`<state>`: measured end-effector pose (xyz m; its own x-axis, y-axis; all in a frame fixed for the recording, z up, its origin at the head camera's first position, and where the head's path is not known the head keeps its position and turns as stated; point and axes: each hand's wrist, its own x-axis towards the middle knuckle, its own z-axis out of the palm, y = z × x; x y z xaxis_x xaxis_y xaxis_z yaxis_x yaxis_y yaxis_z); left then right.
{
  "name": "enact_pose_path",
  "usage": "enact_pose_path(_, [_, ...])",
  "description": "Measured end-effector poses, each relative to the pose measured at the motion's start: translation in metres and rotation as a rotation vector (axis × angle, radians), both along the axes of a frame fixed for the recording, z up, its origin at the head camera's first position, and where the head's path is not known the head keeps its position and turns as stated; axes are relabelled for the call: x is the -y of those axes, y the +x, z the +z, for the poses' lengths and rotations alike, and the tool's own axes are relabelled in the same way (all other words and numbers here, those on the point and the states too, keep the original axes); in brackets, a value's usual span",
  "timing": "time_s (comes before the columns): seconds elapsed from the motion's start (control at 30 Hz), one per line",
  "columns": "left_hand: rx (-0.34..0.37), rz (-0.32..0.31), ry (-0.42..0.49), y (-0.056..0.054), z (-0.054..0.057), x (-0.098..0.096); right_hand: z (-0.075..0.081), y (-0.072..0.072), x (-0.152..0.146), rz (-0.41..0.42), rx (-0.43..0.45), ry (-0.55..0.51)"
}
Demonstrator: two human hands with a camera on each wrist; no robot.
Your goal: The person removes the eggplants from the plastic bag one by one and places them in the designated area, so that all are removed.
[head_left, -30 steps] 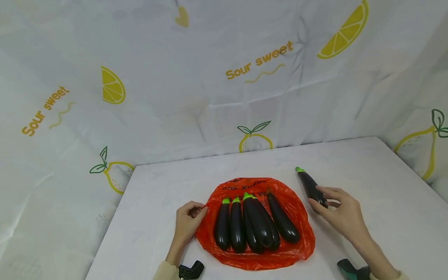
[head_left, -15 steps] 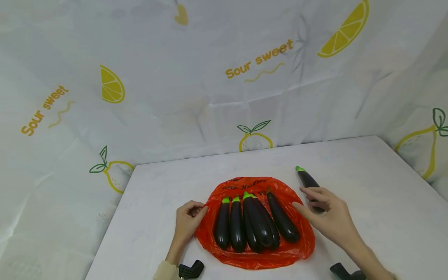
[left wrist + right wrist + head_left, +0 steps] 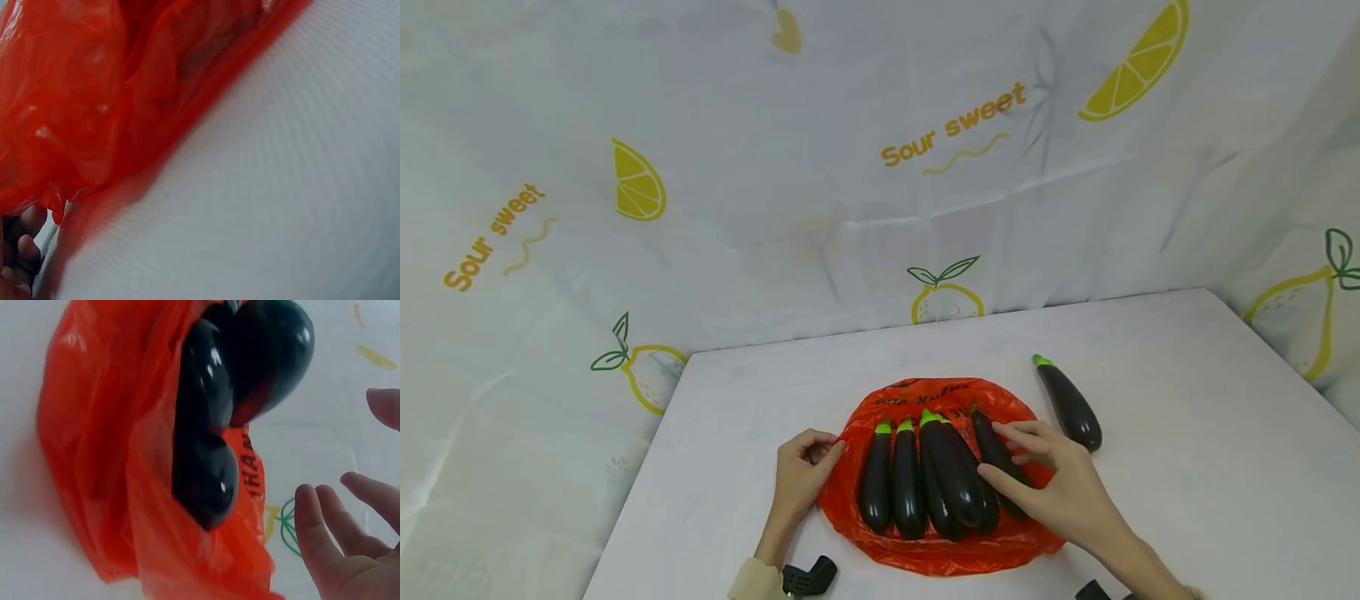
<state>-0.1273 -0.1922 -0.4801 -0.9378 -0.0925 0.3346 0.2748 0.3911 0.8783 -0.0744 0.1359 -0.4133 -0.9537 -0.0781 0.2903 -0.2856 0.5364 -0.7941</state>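
Observation:
Several dark eggplants (image 3: 876, 487) lie side by side on a red plastic bag (image 3: 917, 560) in the head view, most with bright green tops. My left hand (image 3: 801, 475) pinches the bag's left edge; the left wrist view shows its curled fingertips (image 3: 25, 247) against the red plastic (image 3: 69, 112). Spread and holding nothing, my right hand (image 3: 1060, 487) hovers over the rightmost eggplant (image 3: 996, 450) and partly hides it. In the right wrist view, that hand's fingers (image 3: 315, 528) are apart from the eggplants (image 3: 206, 481). One more eggplant (image 3: 1070, 408) rests alone right of the bag.
The white table (image 3: 730, 417) runs back to a hanging cloth (image 3: 760, 150) printed with lemons and lettering. Dark wrist devices (image 3: 810, 577) show at the lower edge of the head view.
My right hand has let go of the lone eggplant and moved left, over the eggplants on the bag. The lone eggplant stays on the table; my left hand has kept its place.

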Motion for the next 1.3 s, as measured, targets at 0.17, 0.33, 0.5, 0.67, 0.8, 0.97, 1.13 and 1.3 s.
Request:
enact_pose_path(0.17, [0.004, -0.003, 0.007, 0.0, 0.001, 0.0, -0.004, 0.003, 0.012, 0.056, 0.018, -0.013])
enact_pose_path(0.33, [0.005, -0.004, 0.003, -0.001, 0.0, 0.0, -0.007, 0.004, 0.024, 0.064, 0.084, 0.008])
enact_pose_path(0.5, [0.007, -0.001, -0.009, -0.003, -0.005, 0.002, -0.009, 0.004, 0.031, 0.063, 0.113, 0.039])
enact_pose_path(0.67, [-0.012, -0.022, -0.013, -0.011, -0.023, 0.011, -0.009, 0.002, 0.033, 0.067, 0.135, 0.058])
enact_pose_path(0.8, [-0.027, -0.045, -0.009, -0.012, -0.028, 0.015, -0.009, 0.001, 0.035, 0.068, 0.188, 0.083])
enact_pose_path(0.97, [-0.02, -0.035, -0.012, -0.013, -0.029, 0.015, -0.009, 0.001, 0.038, 0.063, 0.252, 0.078])
enact_pose_path(1.13, [-0.003, -0.015, -0.014, -0.014, -0.03, 0.015, -0.009, 0.002, 0.04, 0.053, 0.303, 0.07])
enact_pose_path(1.3, [0.0, -0.012, -0.014, -0.014, -0.029, 0.014, -0.008, 0.003, 0.043, 0.036, 0.321, 0.067])
